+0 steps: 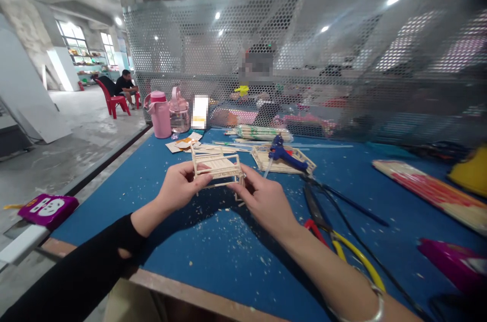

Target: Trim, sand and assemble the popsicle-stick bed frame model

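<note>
Sticks of thin, pale wood form the small slatted frame with corner posts and side rails (220, 166), held at the center of the frame of view, above the blue work table (167, 261). The left hand (177, 187) pinches its left end, thumb along the near edge and fingers behind. The right hand (269, 203) pinches the right end beside a post, thumb low, fingers curled. The deck appears slightly tilted.

Step in hand, by judgement: two-handed support, suited to positioning or checking the joints. Whether any joint is loose cannot be told.

Requirements for the next move, by judgement:
1. If the grip is changed, support one end fully before freeing the opposite hand.
2. Apply light pressure only; thin rails may flex or detach.
3. If glue is needed, free the right hand for the blue glue gun (294, 159), right of center, lying over a second pale wooden stick frame (262, 157). Lift it without dragging that assembly.
4. Guide the reach above the yellow-handled metal hand tool (359, 252), lower right, and the nearby black cable.
</note>
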Demonstrator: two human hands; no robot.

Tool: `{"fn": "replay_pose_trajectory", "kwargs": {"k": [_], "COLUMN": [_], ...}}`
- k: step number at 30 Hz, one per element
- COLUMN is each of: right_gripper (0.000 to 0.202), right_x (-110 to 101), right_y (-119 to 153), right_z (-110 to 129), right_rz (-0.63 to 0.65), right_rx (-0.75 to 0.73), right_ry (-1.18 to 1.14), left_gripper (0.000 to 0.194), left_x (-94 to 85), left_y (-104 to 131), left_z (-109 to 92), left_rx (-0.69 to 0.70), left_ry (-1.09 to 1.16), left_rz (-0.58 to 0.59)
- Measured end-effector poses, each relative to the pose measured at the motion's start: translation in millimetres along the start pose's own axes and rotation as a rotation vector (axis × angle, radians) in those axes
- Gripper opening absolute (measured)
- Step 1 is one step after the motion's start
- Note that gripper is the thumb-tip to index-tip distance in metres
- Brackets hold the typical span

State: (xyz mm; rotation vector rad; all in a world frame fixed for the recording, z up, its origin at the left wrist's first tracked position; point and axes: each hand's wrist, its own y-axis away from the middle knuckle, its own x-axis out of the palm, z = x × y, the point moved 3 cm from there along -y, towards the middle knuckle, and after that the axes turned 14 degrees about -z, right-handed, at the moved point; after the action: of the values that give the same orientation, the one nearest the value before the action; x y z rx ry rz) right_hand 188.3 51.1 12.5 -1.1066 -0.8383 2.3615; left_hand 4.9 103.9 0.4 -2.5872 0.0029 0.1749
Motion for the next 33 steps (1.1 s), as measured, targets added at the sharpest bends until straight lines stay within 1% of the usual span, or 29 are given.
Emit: {"fn": "replay_pose_trajectory", "kwargs": {"k": [2,5,7,10,13,15,18,20,22,24,26,28,30,31,33], "right_gripper": [0.040,0.039,0.040,0.041,0.040,0.038,0.039,0.040,0.041,0.047,0.050,0.039,0.020,0.016,0.018], "right_x": [-0.8,-1.9,-1.9,-1.0,-0.6,0.4,5.2,8.4,9.3,7.1,2.0,-2.5,-2.8,-1.5,2.7], "right_y": [-1.0,-2.6,-2.9,-1.9,-1.0,-0.5,1.0,1.3,-0.6,-4.4,-8.7,-11.2,-10.3,-8.4,-2.9], "right_z": [-0.5,-2.9,-4.8,-7.0,-7.1,-7.6,-10.5,-12.3,-13.1,-14.3,-16.7,-18.8,-18.0,-16.5,-12.2], "right_rz": [0.019,0.039,0.062,0.080,0.033,-0.004,0.005,0.016,0.013,-0.004,-0.039,-0.017,0.105,0.180,0.302], "right_rx": [-0.021,-0.013,0.030,0.146,0.205,0.218,0.288,0.337,0.351,0.345,0.327,0.277,0.178,0.118,0.015], "right_ry": [0.008,-0.043,-0.089,-0.182,-0.261,-0.301,-0.388,-0.427,-0.431,-0.412,-0.335,-0.173,0.012,0.083,0.168], "left_gripper": [0.023,0.022,0.021,0.021,0.022,0.023,0.026,0.025,0.025,0.027,0.028,0.028,0.026,0.024,0.022], "left_x": [-0.4,0.1,0.7,1.2,1.0,-0.1,-1.6,-2.0,-3.0,-5.3,-7.9,-10.0,-11.5,-12.0,-12.3], "left_y": [-0.8,-1.9,-2.0,-1.1,0.2,0.4,-0.3,-1.4,-3.2,-5.6,-8.3,-10.6,-12.4,-13.1,-13.7], "left_z": [0.6,2.0,2.4,1.0,-3.8,-6.8,-8.6,-9.2,-9.4,-8.0,-4.6,-0.1,3.9,5.3,6.8], "left_rx": [0.000,0.007,0.008,-0.008,-0.025,-0.064,-0.175,-0.220,-0.227,-0.227,-0.236,-0.248,-0.249,-0.242,-0.221], "left_ry": [-0.002,0.004,0.005,0.034,0.088,0.125,0.191,0.228,0.251,0.276,0.301,0.307,0.293,0.282,0.263], "left_rz": [0.006,0.033,0.046,0.041,0.011,-0.033,-0.096,-0.104,-0.105,-0.129,-0.159,-0.177,-0.193,-0.202,-0.220]}}
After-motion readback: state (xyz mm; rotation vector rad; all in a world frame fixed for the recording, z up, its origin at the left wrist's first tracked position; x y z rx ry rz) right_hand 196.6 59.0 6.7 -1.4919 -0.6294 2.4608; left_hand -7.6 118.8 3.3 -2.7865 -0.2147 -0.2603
